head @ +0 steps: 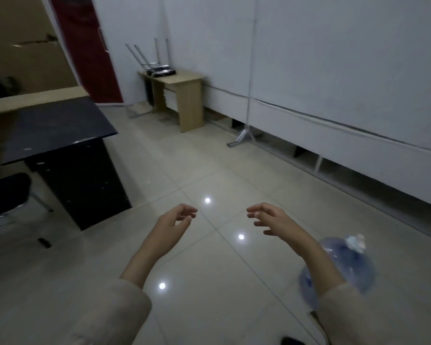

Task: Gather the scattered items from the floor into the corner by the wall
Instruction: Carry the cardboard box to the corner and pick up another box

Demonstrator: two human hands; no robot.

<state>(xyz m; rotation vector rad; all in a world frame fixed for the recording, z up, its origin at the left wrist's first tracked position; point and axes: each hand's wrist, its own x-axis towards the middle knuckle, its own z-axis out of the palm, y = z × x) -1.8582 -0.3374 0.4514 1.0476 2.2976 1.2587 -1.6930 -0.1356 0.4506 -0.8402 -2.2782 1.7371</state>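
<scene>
A large blue water jug point(346, 262) with a pale cap lies on the tiled floor at the lower right, partly hidden behind my right forearm. My left hand point(174, 225) hovers over the floor with fingers loosely curled and holds nothing. My right hand point(271, 220) hovers a little to the right of it, fingers spread and slightly bent, also empty. Neither hand touches the jug. Both sleeves are beige.
A black desk point(60, 135) and a dark chair point(5, 192) stand at the left. A small wooden desk point(184, 95) with an upturned stool on it sits by the white wall point(334, 70). A metal stand foot point(241, 136) rests near the wall's base.
</scene>
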